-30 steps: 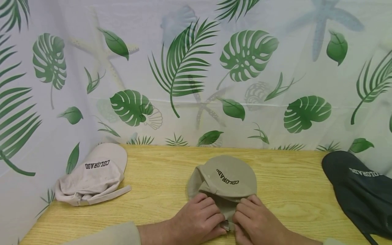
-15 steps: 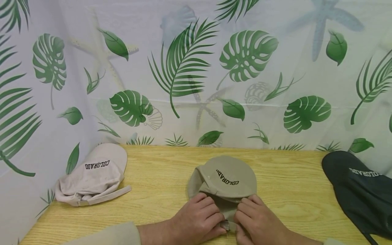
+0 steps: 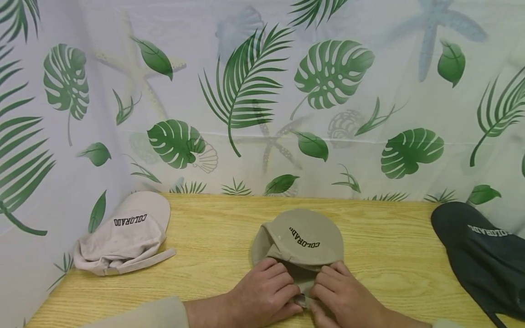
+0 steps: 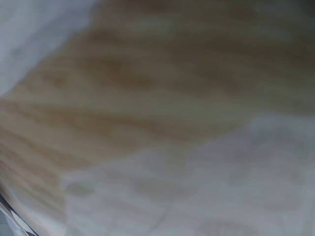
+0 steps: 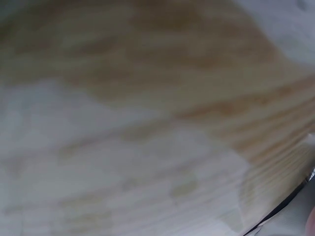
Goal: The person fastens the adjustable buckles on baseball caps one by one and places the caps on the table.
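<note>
A khaki baseball cap [image 3: 316, 228] with dark COLORADO lettering sits at the front middle of the table, its back opening toward me. My left hand [image 3: 264, 291] grips the cap's edge on the left with curled fingers. On the other side my right hand [image 3: 346, 294] holds the edge and the strap end. Between the two hands a small metal buckle [image 3: 301, 299] shows on the strap, partly covered by fingers. Both wrist views are blurred and show only the wood-patterned surface, without either hand's fingers or the cap.
A pale beige COLORADO cap [image 3: 135, 232] lies at the left, its strap [image 3: 151, 260] stretched out to the right. Toward the right edge is a black COLORADO cap [image 3: 480, 255], partly out of view. Behind the wooden table [image 3: 205, 228] hangs a leaf-printed curtain [image 3: 262, 91].
My right hand's fingers shift slightly left along the strap, toward the buckle. The left hand and the cap stay almost where they were.
</note>
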`<state>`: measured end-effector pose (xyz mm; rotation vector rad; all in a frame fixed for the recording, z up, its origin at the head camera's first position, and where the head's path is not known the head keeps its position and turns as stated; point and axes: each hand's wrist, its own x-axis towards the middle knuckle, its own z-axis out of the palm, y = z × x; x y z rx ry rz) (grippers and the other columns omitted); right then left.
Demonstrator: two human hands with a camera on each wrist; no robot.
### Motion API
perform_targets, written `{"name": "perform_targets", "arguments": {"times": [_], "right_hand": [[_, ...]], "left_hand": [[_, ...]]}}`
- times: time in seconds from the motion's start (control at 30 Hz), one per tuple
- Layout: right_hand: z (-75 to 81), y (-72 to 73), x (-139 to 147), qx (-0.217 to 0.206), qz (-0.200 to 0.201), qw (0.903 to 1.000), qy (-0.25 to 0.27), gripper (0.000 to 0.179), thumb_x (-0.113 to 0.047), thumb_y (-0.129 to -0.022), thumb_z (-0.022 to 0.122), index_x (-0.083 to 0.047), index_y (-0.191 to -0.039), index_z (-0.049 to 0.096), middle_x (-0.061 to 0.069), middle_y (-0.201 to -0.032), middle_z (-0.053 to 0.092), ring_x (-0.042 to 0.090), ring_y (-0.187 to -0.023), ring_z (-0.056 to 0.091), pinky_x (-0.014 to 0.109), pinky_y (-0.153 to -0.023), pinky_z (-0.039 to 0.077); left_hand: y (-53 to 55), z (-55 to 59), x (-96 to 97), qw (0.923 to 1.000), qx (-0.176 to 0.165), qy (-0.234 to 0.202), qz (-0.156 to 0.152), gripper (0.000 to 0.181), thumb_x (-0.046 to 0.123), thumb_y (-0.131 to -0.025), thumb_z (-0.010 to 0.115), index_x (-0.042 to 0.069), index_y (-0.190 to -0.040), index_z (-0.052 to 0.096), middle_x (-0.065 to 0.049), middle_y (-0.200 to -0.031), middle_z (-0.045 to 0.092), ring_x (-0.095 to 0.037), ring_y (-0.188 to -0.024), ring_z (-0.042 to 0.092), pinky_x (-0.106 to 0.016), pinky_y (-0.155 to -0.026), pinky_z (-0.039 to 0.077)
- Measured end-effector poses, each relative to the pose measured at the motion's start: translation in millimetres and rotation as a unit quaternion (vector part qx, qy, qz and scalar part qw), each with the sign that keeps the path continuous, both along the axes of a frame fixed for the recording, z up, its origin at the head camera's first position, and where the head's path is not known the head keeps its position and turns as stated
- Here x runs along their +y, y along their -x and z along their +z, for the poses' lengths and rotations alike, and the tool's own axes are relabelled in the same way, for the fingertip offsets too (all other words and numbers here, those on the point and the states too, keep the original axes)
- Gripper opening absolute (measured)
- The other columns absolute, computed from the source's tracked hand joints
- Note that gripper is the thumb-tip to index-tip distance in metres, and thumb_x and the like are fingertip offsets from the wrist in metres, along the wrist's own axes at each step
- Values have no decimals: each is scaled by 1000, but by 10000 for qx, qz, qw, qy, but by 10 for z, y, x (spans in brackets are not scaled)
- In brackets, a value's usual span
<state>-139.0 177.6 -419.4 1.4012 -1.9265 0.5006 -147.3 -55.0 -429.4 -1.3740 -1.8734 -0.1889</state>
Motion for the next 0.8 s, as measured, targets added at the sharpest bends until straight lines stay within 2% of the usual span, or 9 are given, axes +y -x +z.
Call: {"name": "perform_targets", "arguments": {"times": [0.5,0.8], "right_hand": [[6,-5,4,-39,-47,9999,-94,25,-25,-99,43,-23,-78,56,-15,-76,44,1,-71,35,20,-75,25],[10,6,9,159,-102,9998,-44,27,-23,-98,41,-23,-75,55,-14,-74,43,3,-70,34,21,-75,26]], "left_hand": [[22,20,28,9995,142,-186,-207,25,44,-93,66,19,-90,70,10,-84,64,-8,-82,58,-26,-82,46],[19,21,11,9996,169,-139,-164,25,44,-93,66,19,-91,70,10,-85,64,-8,-84,58,-27,-84,46]]}}
